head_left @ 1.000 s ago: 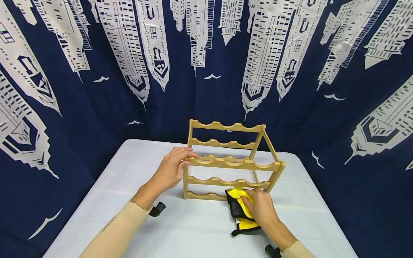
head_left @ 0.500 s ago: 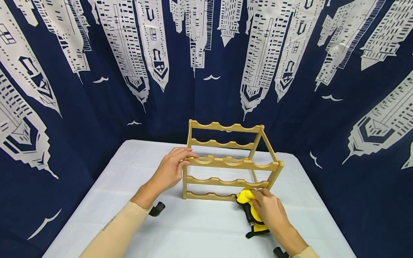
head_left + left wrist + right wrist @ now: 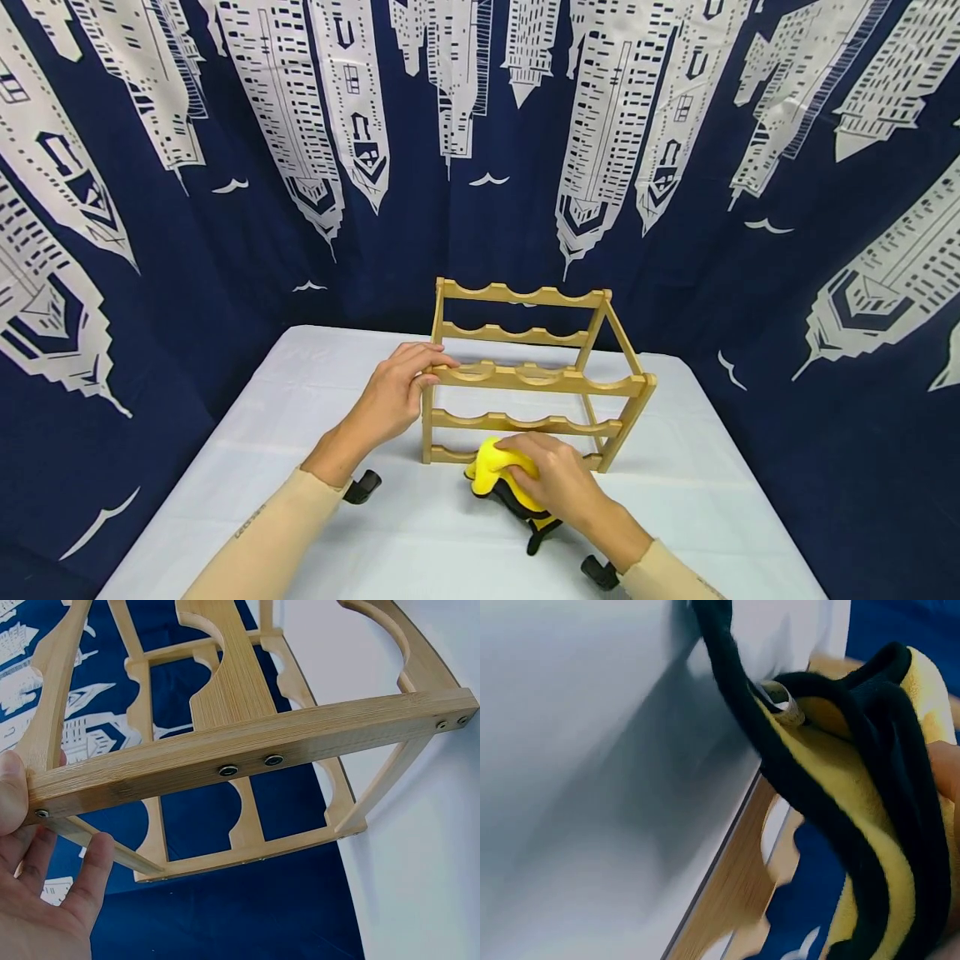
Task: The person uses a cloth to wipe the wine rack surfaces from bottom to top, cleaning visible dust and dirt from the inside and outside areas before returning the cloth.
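A light wooden wine rack (image 3: pixel 540 380) with scalloped rails stands on the white-covered table. My left hand (image 3: pixel 390 392) grips its front left upper corner; in the left wrist view the thumb (image 3: pixel 11 791) lies on the outer side of the bar and the fingers reach around it. My right hand (image 3: pixel 558 475) pinches a bunched yellow cloth with black edging (image 3: pixel 495 467) low in front of the rack's bottom rail. Close up in the right wrist view, the cloth (image 3: pixel 840 787) hangs in folds and shows a small white label (image 3: pixel 781 703).
The white tablecloth (image 3: pixel 420 542) covers the table. Behind it hangs a navy curtain (image 3: pixel 450 250) printed with white upside-down buildings. Dark wrist-camera mounts show under the left wrist (image 3: pixel 363 487) and under the right wrist (image 3: pixel 600 573).
My right hand moved slightly right with the cloth, then swept left along the front of the bottom rail. My left hand keeps its hold on the rack's corner.
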The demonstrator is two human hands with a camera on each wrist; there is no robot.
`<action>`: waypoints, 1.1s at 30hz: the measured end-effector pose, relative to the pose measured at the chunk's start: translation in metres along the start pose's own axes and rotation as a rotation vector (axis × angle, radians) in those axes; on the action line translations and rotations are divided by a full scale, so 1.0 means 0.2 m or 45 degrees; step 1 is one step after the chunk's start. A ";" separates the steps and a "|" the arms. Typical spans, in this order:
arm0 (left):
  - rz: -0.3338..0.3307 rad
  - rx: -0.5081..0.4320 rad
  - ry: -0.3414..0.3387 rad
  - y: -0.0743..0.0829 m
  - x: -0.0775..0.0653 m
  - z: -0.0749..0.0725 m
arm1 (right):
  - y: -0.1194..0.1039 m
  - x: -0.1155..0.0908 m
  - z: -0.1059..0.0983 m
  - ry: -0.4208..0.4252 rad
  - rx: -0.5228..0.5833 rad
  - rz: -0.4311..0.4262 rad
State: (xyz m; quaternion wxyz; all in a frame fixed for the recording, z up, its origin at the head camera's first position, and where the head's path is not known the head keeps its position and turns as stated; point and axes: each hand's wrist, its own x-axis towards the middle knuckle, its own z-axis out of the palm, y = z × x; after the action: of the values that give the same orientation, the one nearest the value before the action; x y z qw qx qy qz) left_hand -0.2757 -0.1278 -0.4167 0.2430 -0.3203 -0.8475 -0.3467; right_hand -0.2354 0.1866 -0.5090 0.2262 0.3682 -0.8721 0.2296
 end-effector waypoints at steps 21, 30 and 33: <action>-0.027 -0.023 -0.011 -0.01 0.00 0.00 | -0.13 0.21 0.30 -0.280 -0.036 -0.207; -0.038 -0.009 -0.021 -0.01 0.00 0.00 | -0.12 0.18 0.33 -0.317 0.071 -0.074; -0.040 -0.019 -0.016 -0.01 0.00 0.00 | -0.14 0.20 0.36 -0.292 0.060 -0.151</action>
State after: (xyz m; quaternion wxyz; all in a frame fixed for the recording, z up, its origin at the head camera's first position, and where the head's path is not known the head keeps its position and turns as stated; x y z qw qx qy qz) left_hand -0.2768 -0.1291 -0.4181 0.2299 -0.3110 -0.8512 -0.3548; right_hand -0.2555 0.1073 -0.5363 0.1295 0.4482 -0.8632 0.1927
